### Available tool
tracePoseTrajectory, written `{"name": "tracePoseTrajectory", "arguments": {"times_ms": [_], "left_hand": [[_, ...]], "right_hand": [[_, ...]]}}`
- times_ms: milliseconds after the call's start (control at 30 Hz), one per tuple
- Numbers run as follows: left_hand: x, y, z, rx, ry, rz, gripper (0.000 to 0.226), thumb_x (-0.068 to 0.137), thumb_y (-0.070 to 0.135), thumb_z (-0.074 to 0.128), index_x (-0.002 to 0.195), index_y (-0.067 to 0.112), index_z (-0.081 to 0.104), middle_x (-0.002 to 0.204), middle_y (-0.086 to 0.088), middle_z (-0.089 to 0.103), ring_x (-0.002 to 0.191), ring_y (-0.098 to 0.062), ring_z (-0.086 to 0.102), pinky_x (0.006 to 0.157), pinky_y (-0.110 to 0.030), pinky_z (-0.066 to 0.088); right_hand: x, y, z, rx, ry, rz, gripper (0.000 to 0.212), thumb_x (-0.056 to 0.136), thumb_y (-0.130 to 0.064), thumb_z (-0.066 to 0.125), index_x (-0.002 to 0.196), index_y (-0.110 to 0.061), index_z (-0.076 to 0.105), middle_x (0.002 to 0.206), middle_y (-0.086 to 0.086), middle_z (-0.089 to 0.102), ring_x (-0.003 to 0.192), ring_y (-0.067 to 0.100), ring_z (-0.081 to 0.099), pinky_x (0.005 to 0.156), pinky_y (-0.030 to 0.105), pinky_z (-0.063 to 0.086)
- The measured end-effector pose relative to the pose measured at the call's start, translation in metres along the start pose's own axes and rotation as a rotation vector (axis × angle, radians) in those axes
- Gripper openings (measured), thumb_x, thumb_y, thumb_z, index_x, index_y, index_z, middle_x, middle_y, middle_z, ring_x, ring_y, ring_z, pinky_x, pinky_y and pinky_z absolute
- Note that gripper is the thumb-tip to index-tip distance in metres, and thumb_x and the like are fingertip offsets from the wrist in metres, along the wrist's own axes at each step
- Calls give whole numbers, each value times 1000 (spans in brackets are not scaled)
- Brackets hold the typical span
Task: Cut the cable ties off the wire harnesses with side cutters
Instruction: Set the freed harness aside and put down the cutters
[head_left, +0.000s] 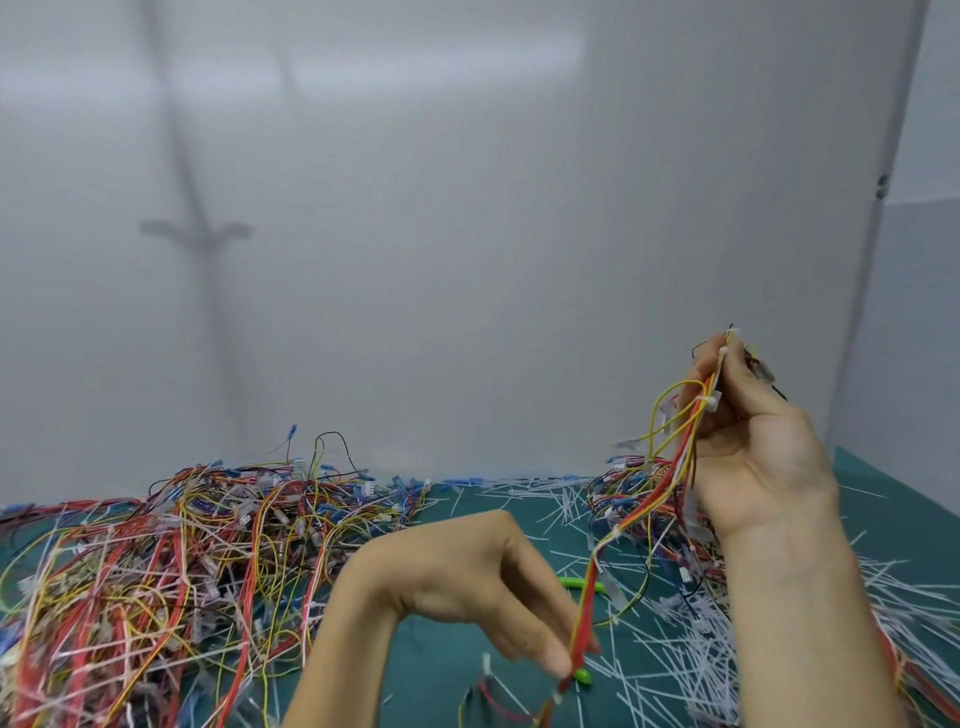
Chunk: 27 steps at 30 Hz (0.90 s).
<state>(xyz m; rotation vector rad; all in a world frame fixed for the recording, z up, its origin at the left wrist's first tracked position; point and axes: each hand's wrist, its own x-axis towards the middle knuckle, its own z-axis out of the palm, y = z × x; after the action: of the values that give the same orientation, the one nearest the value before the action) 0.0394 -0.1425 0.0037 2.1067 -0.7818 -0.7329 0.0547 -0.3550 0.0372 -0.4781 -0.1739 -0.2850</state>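
Wire harness looked light and limp, strung above the side cutters between the right hand gripping its top and the left hand pinching lower, likely steadiest held beside a cable tie.

The harness wires are red and yellow, ties white, mat teal.

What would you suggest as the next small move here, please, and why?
Probably the left hand should release the harness and pick up the green-handled cutters lying on the mat just beneath it: neither hand holds them, and white ties are on the harness that the right hand holds up.
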Motion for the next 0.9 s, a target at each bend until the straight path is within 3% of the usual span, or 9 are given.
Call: {"name": "tracePoseTrajectory", "arguments": {"times_ms": [133, 300, 367, 433, 567, 900], "left_hand": [[-3, 19, 6, -129, 24, 99, 8, 91, 10, 68, 93, 14, 75, 81, -2, 73, 75, -16, 71, 75, -28, 59], [-11, 25, 4, -167, 78, 136, 16, 89, 18, 72, 102, 9, 71, 97, -11, 74, 82, -21, 73, 74, -28, 57], [-8, 25, 5, -138, 94, 125, 17, 83, 18, 78, 96, 9, 71, 89, -7, 73, 78, -21, 72, 72, -26, 57], [-1, 24, 8, -123, 121, 121, 13, 83, 13, 78, 91, 6, 71, 81, -6, 71, 72, -19, 71, 69, -25, 57], [10, 17, 8, -170, 298, 129, 2, 86, 8, 73, 87, 8, 71, 79, -5, 70, 67, -18, 71, 67, -26, 59], [13, 9, -1, -388, 695, 153, 4, 82, 5, 75, 82, 3, 72, 67, -6, 64, 61, -20, 69, 60, -24, 57]], "right_hand": [[-3, -2, 1, 45, 14, 9, 49, 99, -17, 54, 55, -17, 76, 67, -8, 72, 55, -1, 65, 54, 12, 52], [-2, 1, 3, 65, 22, -19, 28, 98, -18, 55, 77, -16, 73, 68, -7, 72, 58, 0, 67, 52, 15, 52], [-3, 4, 4, 29, 22, -34, 18, 98, -19, 54, 86, -16, 67, 67, -8, 71, 57, 0, 67, 52, 15, 52], [-3, 6, 5, 22, 17, -50, 22, 98, -18, 54, 83, -16, 69, 66, -8, 72, 57, 0, 67, 52, 15, 53], [-4, 5, 9, 40, -9, -71, 43, 96, -18, 55, 58, -17, 77, 68, -8, 73, 59, 0, 68, 51, 15, 52], [-4, 9, 9, 54, -35, -23, 45, 97, -17, 56, 57, -17, 77, 70, -6, 74, 61, 1, 70, 53, 16, 53]]}}
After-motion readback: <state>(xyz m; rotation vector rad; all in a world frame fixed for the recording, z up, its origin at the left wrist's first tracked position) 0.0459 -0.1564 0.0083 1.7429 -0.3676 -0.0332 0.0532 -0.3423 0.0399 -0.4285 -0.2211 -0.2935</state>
